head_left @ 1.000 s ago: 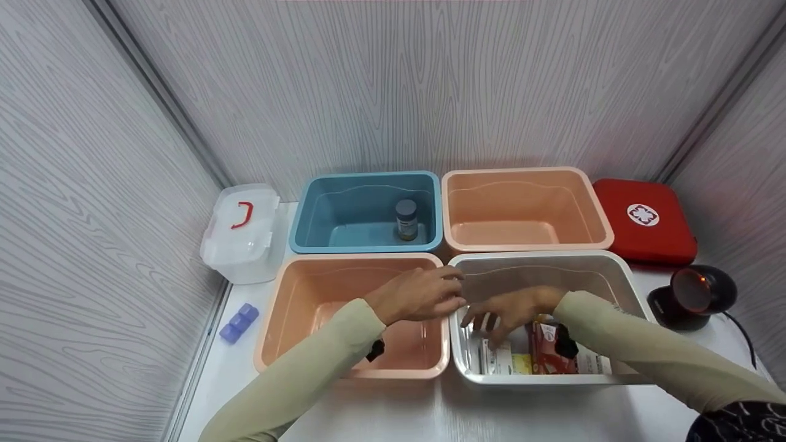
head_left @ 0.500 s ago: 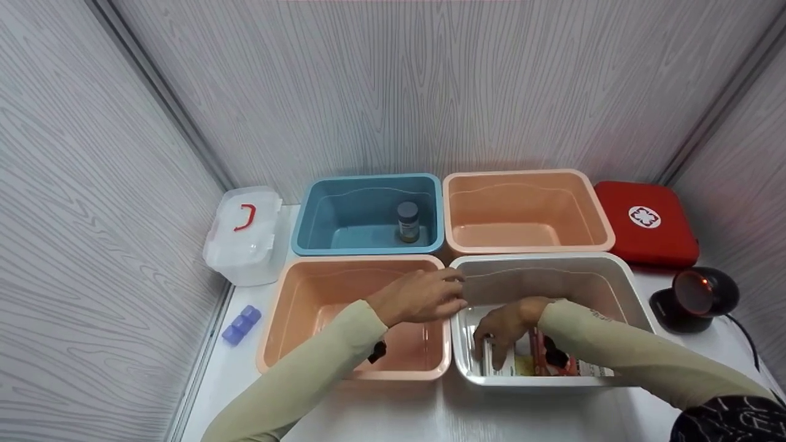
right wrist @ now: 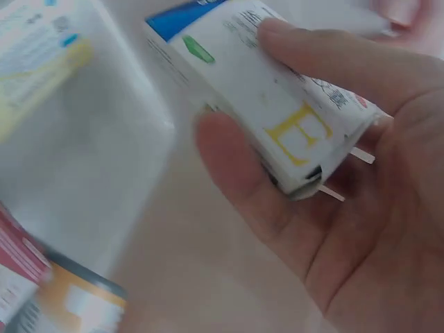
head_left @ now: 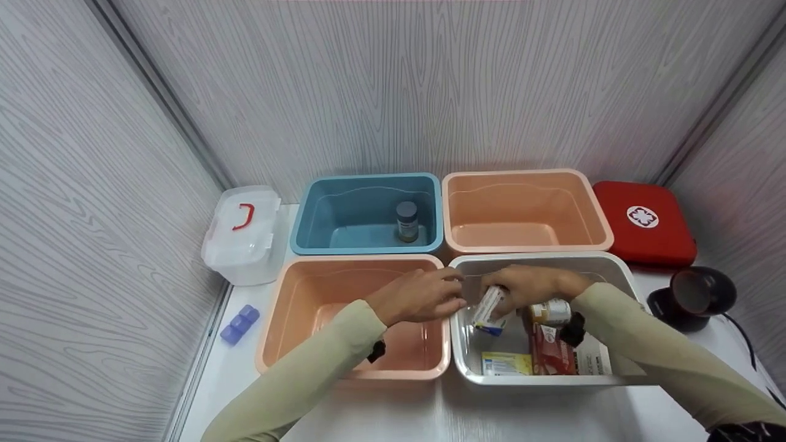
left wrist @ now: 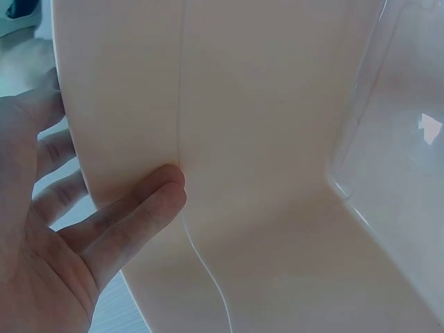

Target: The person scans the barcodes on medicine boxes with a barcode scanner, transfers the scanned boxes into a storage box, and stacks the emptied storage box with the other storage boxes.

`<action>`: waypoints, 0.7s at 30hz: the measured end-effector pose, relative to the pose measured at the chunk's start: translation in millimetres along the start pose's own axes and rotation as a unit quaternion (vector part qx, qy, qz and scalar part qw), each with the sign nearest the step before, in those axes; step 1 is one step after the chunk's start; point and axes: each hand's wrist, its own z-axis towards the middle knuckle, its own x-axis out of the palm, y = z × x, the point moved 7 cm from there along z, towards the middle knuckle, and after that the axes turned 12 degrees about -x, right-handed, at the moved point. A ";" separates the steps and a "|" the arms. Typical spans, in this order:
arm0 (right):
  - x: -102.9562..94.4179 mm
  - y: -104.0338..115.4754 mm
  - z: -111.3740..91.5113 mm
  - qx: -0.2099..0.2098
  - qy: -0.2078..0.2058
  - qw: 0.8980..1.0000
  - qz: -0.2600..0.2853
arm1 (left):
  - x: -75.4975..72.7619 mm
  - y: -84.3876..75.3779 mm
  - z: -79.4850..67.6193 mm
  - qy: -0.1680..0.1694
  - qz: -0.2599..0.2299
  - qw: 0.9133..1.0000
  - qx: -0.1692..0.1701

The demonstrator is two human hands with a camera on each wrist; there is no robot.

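My left hand [head_left: 420,296] stays at the right rim of the near peach bin [head_left: 270,319]. In the left wrist view the thumb and a finger touch the inner face of the bin wall [left wrist: 257,83], and the other fingers pass behind its edge. Over the grey bin [head_left: 546,380], my right hand [head_left: 525,287] grips a small white medicine box [head_left: 490,310] with a blue end, held tilted above the bin floor. A large yellow "E" shows on the medicine box [right wrist: 277,104] in the right wrist view, the thumb and fingers around it.
The grey bin also holds a yellow box [head_left: 506,363], a red box [head_left: 552,350], a white box [head_left: 592,356] and a pill bottle [head_left: 552,312]. A blue bin [head_left: 368,250] with a bottle, a peach bin [head_left: 528,248], a red first-aid case [head_left: 651,227] and a black scanner [head_left: 697,294] stand around.
My right hand has reached down into the grey bin, taken hold of the white medicine box and lifted it up and away from the near wall. The left hand has not visibly moved.
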 end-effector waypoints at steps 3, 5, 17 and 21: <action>-18.5 9.0 -12.3 -0.030 -0.060 0.998 -0.014 | -0.6 -0.3 0.4 -0.002 0.007 1.000 0.003; -27.5 12.1 -20.5 -0.039 -0.102 0.994 -0.001 | -0.4 0.1 0.6 0.001 0.006 1.000 0.000; -66.3 16.0 -70.5 -0.077 -0.296 0.951 -0.049 | 2.7 2.3 1.5 0.010 -0.007 1.000 -0.008; -69.6 12.3 -85.6 -0.062 -0.313 0.947 -0.047 | 2.5 2.1 1.2 0.001 -0.007 1.000 -0.001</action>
